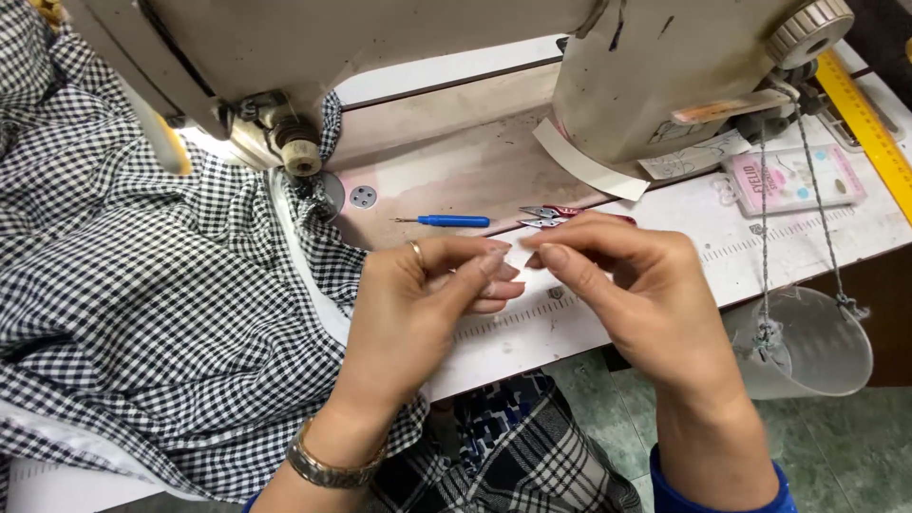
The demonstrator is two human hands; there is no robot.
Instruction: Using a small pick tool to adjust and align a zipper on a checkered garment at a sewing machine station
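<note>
White sewing table (570,328), pretty worn. On it: the sewing machine (399,57), checked fabric (142,294) spilling off left, a blue seam ripper (446,220), red snips (570,215), a yellow ruler (869,123), a pink packet (793,178).

Cloth (161,285) lies left of my hands (532,285); seam ripper (446,220) and snips (560,217) behind them; sewing machine (627,76) beyond.

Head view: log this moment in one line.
left hand: pinching small white piece | right hand: pinching same piece | checked fabric: under sewing machine
</note>
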